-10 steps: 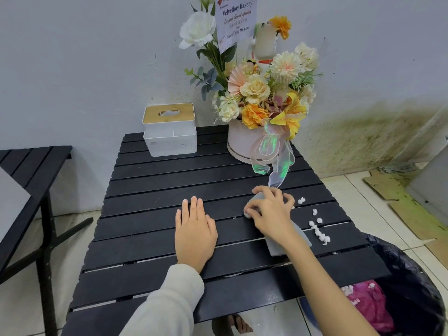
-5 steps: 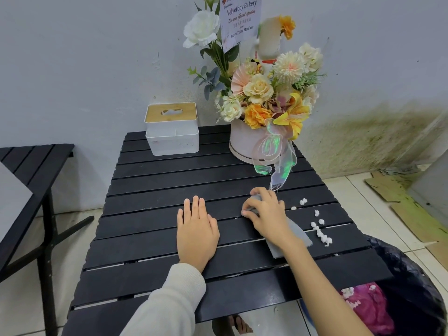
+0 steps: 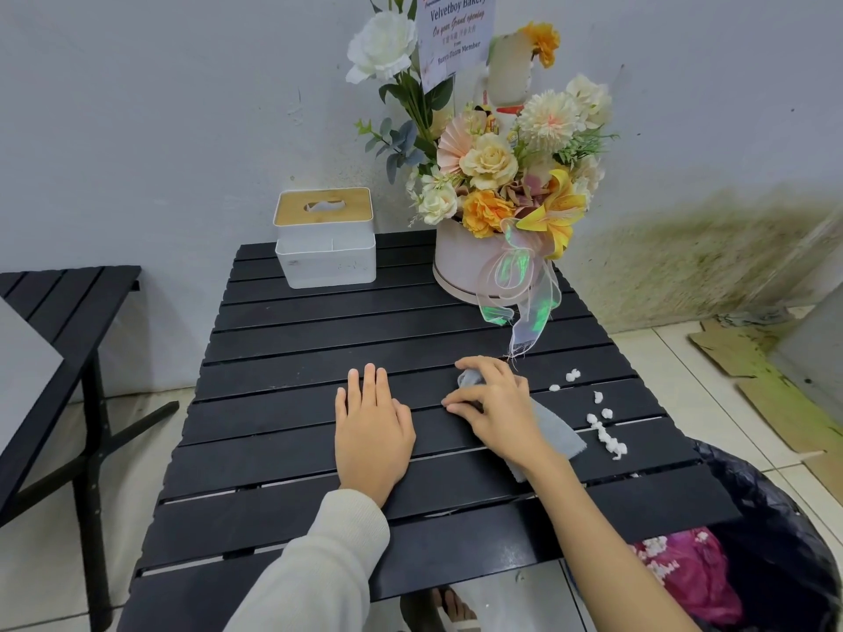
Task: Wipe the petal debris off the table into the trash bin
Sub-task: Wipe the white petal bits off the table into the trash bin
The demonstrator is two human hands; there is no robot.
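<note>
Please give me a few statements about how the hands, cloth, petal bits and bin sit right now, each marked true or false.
1. The left hand lies flat on the table. True.
2. The right hand holds a sponge. False: it grips a grey cloth.
3. The white petal bits lie right of the cloth. True.
4. The trash bin stands at the table's left edge. False: it is at the right.
5. The tissue box is beside the flower arrangement. True.

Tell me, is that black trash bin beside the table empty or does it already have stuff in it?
Not empty. The trash bin, lined with a black bag, holds a pink bag with white petal bits on it. How full it is cannot be told.
</note>
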